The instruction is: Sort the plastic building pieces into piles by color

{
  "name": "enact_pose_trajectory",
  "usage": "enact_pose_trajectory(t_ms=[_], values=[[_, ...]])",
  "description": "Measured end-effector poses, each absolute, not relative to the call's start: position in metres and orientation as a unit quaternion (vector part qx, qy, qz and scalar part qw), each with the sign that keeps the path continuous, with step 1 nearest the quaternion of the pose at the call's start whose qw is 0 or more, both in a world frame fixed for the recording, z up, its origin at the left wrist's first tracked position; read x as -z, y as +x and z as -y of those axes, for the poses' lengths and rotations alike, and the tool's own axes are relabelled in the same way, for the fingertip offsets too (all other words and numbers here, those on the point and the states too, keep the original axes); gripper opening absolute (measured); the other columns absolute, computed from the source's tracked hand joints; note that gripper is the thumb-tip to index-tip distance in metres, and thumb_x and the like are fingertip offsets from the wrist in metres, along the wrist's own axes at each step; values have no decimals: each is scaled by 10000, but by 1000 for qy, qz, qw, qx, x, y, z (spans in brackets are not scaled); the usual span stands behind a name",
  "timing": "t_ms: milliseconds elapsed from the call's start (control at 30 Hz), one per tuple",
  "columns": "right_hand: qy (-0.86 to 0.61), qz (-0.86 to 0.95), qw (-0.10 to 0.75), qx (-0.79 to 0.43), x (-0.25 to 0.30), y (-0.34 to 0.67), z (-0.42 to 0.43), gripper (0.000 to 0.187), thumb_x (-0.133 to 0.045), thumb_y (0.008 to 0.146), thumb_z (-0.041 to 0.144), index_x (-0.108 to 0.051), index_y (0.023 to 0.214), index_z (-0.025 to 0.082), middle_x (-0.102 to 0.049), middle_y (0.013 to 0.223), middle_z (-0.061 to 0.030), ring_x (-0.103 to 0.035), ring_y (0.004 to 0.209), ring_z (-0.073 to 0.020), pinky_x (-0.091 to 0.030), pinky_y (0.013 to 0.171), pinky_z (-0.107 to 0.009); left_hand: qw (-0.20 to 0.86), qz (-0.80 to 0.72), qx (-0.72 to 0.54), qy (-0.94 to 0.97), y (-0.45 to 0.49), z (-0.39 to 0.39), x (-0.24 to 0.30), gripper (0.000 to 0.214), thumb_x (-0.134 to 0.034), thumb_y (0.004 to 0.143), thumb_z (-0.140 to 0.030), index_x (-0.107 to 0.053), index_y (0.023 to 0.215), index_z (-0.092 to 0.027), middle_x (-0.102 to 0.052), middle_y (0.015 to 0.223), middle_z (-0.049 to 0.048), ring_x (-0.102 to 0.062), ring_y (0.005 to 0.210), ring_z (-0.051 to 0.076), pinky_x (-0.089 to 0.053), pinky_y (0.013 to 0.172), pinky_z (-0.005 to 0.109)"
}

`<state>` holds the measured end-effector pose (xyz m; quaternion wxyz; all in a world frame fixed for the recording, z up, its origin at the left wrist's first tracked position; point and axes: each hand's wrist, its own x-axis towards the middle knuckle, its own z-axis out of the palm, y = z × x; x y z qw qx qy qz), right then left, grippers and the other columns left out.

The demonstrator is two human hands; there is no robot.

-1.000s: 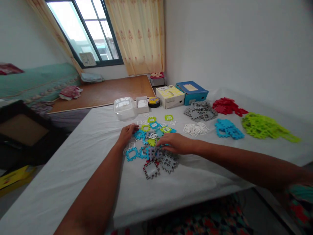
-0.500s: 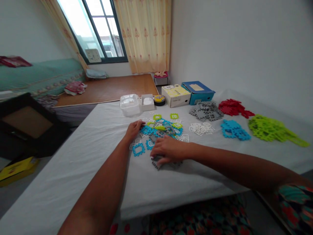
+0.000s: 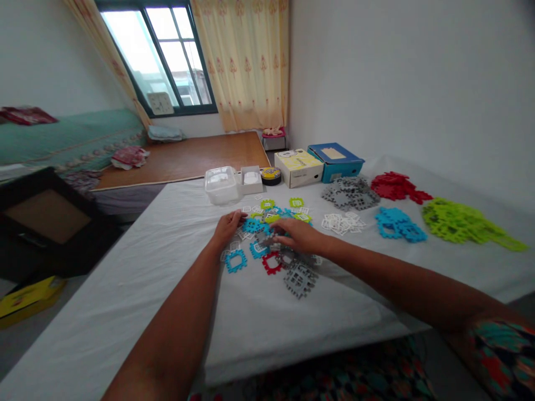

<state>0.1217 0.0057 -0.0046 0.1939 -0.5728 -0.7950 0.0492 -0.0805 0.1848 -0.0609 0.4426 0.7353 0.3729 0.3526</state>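
A loose scatter of flat toothed plastic tiles (image 3: 276,220) in blue, green, grey, white and red lies mid-table on a white cloth (image 3: 125,278). My left hand (image 3: 228,225) rests flat on the scatter's left edge, fingers stretched out. My right hand (image 3: 298,235) lies palm down over the middle of the scatter, fingers spread on the tiles. A grey tile (image 3: 300,280), a red frame tile (image 3: 271,263) and a blue frame tile (image 3: 236,260) lie just in front of the hands.
Sorted heaps lie at the right: grey (image 3: 350,193), red (image 3: 395,186), blue (image 3: 399,224), lime green (image 3: 468,223), white (image 3: 343,223). Behind stand a clear tub (image 3: 220,185), a small white box (image 3: 252,179), a tape roll (image 3: 271,175), a yellow-white box (image 3: 298,167) and a blue box (image 3: 335,161).
My right hand has slid away from the near grey tiles up onto the middle of the scatter, uncovering the grey and red tiles. My left hand has stayed in place.
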Motion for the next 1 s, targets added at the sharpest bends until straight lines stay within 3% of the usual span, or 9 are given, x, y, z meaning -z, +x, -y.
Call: enact_pose_trajectory(t_ms=[100,200,300,467,867,1000], values=[[-555,809,190,25,1,116,1,323,-602,902,297,-603,1192,154,-639,1137,-124,-524,1062,-238,-412,878,-364,445,-374,-350,735,-80,-186,62,701,-470,777,-749,-722,923,-111,-729,856,121,-664,807,225,-518,787,375],[-471,876,100,3,3,100,12,272,-653,865,372,-657,1075,199,-666,1026,-70,-548,972,-215,-422,809,-331,444,-373,-353,734,-80,-186,64,702,-463,786,-747,-721,941,-113,-731,889,127,-667,836,230,-520,796,371],[-450,892,35,22,10,89,18,304,-685,829,422,-664,1012,180,-672,1000,-77,-551,945,-229,-411,729,-322,434,-376,-352,740,-80,-186,65,701,-454,791,-747,-722,945,-117,-733,909,131,-671,851,235,-522,798,370],[-431,898,15,91,17,85,13,125,-568,916,256,-652,891,167,-685,856,-64,-555,852,-216,-369,713,-349,426,-368,-346,750,-82,-185,62,713,-461,777,-757,-723,930,-112,-736,904,138,-678,866,246,-525,815,382],[-412,905,87,63,17,85,22,144,-535,916,282,-647,990,230,-710,950,-24,-556,915,-222,-378,737,-356,403,-404,-312,759,-88,-191,55,710,-483,746,-769,-723,977,-142,-748,946,115,-691,921,280,-530,888,428],[-414,875,219,-120,10,91,18,223,-585,853,313,-610,1072,280,-705,1002,48,-611,944,-151,-455,789,-258,415,-408,-306,753,-90,-192,53,689,-501,726,-767,-722,958,-157,-753,962,103,-698,938,288,-532,912,438]])
